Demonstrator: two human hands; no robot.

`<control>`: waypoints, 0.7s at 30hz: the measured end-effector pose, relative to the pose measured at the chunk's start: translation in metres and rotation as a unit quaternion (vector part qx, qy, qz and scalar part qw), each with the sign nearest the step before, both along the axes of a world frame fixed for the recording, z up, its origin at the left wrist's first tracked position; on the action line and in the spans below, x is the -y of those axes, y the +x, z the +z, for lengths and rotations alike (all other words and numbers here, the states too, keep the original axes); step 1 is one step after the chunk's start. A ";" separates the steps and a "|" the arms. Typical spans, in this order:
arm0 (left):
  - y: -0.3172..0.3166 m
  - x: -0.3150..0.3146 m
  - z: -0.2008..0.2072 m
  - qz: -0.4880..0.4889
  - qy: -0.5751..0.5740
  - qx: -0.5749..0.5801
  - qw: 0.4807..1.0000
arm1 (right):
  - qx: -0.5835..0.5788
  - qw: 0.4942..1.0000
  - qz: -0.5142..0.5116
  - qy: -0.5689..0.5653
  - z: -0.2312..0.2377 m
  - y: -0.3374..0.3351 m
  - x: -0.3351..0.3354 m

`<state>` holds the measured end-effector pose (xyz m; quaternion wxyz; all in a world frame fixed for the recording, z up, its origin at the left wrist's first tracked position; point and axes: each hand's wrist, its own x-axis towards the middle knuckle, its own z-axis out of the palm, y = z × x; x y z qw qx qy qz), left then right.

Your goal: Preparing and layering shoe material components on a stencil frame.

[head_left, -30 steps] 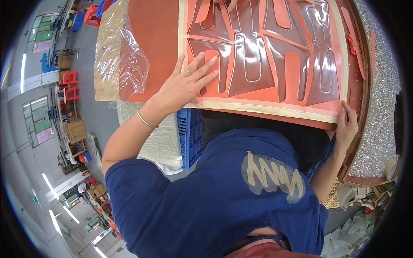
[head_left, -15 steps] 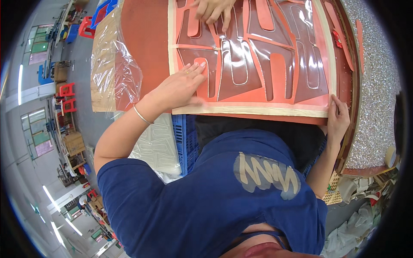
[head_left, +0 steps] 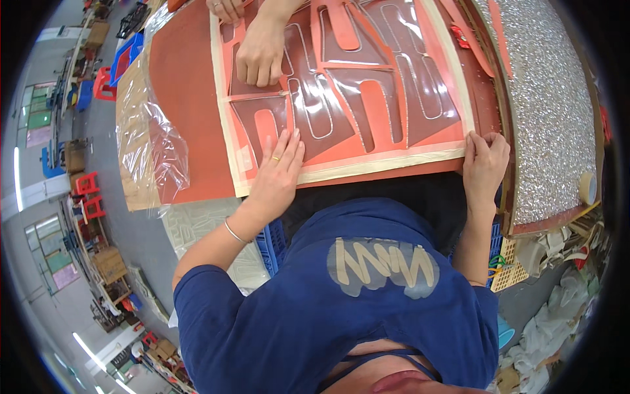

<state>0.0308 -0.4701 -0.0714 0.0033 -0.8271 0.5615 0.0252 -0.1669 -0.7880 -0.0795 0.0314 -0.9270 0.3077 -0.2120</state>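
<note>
A coral stencil sheet (head_left: pixel 312 157) lies on the table under glossy clear film. Cream tape borders it, and lines of small shiny dots trace its cut-out shapes. My left hand (head_left: pixel 279 172) rests flat near the sheet's near-left part, fingers stretched out over a cut-out and the taped edge. At the near-right corner, my right hand (head_left: pixel 485 163) pinches the cream tape edge (head_left: pixel 467 125) between thumb and fingers. Another person's hand (head_left: pixel 261 58) presses on the film with curled fingers further away. That person's second hand (head_left: pixel 226 9) is at the far edge of view.
A glittery silver sheet (head_left: pixel 551 111) with a tape roll (head_left: pixel 587 189) on it lies right of a raised brown edge. Crumpled clear plastic (head_left: pixel 164 141) hangs over the table's left side. A blue crate (head_left: pixel 270 246) stands below the near edge, close to my body.
My left hand has slid nearer along the sheet toward its front edge. The other person's hand has moved closer over the film, and their second hand has come into view. The whole view has shifted.
</note>
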 end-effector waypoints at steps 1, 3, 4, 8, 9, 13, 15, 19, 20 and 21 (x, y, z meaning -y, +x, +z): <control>-0.004 0.003 0.000 -0.016 0.011 0.005 1.000 | -0.027 0.999 -0.007 -0.041 0.006 0.002 -0.002; -0.015 0.011 0.000 -0.008 0.007 0.023 1.000 | -0.013 0.999 0.024 -0.046 0.015 0.013 -0.007; -0.020 0.015 0.000 -0.026 -0.018 0.014 0.999 | 0.022 0.995 0.077 -0.065 0.016 0.021 -0.013; -0.038 0.029 -0.003 -0.059 -0.077 -0.039 0.994 | 0.093 0.968 0.232 0.024 0.008 0.068 -0.037; -0.041 0.031 -0.004 -0.066 -0.093 -0.078 0.990 | 0.116 0.961 0.245 0.048 0.003 0.083 -0.039; -0.052 0.037 -0.005 -0.056 -0.147 -0.118 0.981 | 0.118 0.955 0.252 0.107 -0.010 0.124 -0.041; -0.055 0.041 -0.005 -0.055 -0.150 -0.094 0.983 | 0.091 0.953 0.267 0.106 -0.010 0.132 -0.039; -0.056 0.056 -0.007 0.027 -0.216 -0.130 0.967 | 0.064 0.919 0.276 0.273 -0.003 0.135 -0.035; -0.055 0.059 -0.008 0.044 -0.223 -0.124 0.966 | 0.065 0.919 0.278 0.273 -0.002 0.135 -0.034; -0.053 0.062 -0.009 0.046 -0.224 -0.125 0.966 | 0.063 0.911 0.243 0.326 -0.002 0.136 -0.033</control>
